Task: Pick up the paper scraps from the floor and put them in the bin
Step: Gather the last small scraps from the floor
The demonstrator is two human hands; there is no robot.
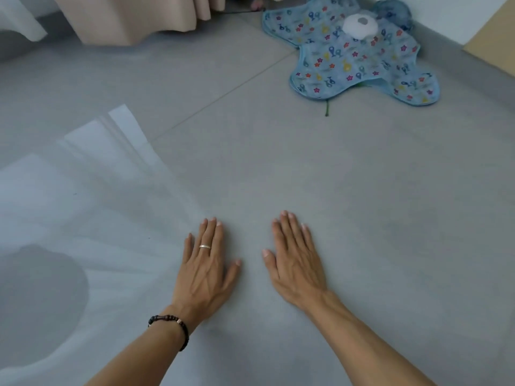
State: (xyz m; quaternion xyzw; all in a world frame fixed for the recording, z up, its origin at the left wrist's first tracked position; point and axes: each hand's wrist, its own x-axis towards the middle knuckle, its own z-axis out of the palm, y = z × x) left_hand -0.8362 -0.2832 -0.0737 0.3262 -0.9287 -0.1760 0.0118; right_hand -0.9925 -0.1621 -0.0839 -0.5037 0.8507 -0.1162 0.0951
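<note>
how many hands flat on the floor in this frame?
2. Left hand lower centre, ring and bracelet side; right hand beside it, apart. Both lie open on the grey floor.

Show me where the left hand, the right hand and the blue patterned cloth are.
left hand (204,270), head view, back of the hand.
right hand (295,263), head view, back of the hand.
blue patterned cloth (340,57), head view, printed middle.

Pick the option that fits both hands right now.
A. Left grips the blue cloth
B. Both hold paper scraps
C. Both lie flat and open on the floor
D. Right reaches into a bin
C: the left hand and right hand lie palm-down with straight fingers on the grey floor, holding nothing.
</note>
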